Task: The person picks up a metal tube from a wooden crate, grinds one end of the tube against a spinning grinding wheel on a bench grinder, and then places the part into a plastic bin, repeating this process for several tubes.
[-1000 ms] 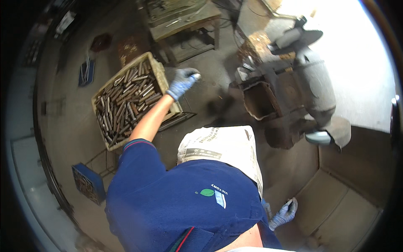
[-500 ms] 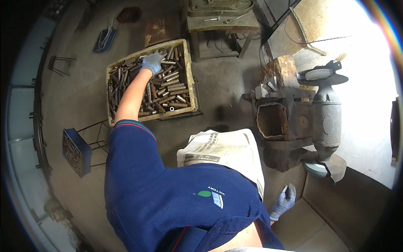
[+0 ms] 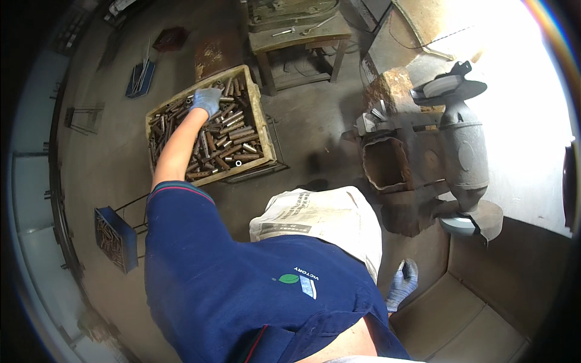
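Note:
My left arm reaches forward into a worn yellowish bin point(image 3: 264, 121) heaped with short metal tubes point(image 3: 241, 132), some rusty brown, some bright. Down among them, near its far side, my left hand point(image 3: 207, 101) in a blue-grey glove has its fingers bent round a tube; the fingertips are partly hidden. My right hand point(image 3: 403, 284), gloved alike, hangs low at my right side, beside the pale apron point(image 3: 321, 212). Its fingers are curled, and whatever they may hold is too small to make out.
To the right stands a bench grinder point(image 3: 466, 151) on a rusty stand with a square opening. A worktable point(image 3: 296, 39) with wrenches is ahead. Left of me, a blue box point(image 3: 124, 239) of small rods sits on a thin frame; another blue box point(image 3: 139, 85) lies farther off.
The whole view has shifted slightly, so bin and grinder sit a little farther left. My left hand's fingers have bent inward among the tubes. My right hand stays low at my side.

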A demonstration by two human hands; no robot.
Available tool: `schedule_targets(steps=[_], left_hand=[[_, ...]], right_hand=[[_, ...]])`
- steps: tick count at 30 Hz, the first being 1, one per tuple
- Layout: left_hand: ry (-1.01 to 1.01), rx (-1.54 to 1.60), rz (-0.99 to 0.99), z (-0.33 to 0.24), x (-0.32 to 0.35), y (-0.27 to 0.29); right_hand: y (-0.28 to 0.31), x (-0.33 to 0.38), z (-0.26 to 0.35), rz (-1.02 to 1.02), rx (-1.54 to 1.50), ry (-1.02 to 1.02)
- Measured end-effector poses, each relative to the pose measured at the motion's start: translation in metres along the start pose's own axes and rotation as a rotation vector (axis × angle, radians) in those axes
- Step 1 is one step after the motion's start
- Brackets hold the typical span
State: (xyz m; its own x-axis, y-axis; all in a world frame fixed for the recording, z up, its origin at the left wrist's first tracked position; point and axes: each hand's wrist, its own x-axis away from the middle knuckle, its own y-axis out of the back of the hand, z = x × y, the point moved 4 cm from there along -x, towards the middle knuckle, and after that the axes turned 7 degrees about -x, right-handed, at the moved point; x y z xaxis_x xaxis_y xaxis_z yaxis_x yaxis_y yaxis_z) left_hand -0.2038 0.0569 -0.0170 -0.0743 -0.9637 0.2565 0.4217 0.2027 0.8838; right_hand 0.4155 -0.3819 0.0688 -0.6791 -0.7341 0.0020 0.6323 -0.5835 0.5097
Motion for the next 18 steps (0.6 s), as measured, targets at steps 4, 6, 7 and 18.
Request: schedule_targets(steps=[4,6,7,18], left_hand=[[0.066,0.227,-0.159,-0.002,0.004,0.056],[0.059,0.766,-0.168,-0.031,0.009,0.086],[-0.059,0.940,-0.121,-0.066,0.012,0.109],[-1.106,1.616,0.470,-0.433,0.141,0.275]], right_hand=[[0.002,0.017,-0.001,-0.073,-0.009,-0.030],[-0.007,0.012,0.016,-0.068,0.002,0.039],[-0.012,0.008,0.027,-0.082,0.019,0.063],[-0.060,-0.057,0.093,-0.050,-0.214,0.266]])
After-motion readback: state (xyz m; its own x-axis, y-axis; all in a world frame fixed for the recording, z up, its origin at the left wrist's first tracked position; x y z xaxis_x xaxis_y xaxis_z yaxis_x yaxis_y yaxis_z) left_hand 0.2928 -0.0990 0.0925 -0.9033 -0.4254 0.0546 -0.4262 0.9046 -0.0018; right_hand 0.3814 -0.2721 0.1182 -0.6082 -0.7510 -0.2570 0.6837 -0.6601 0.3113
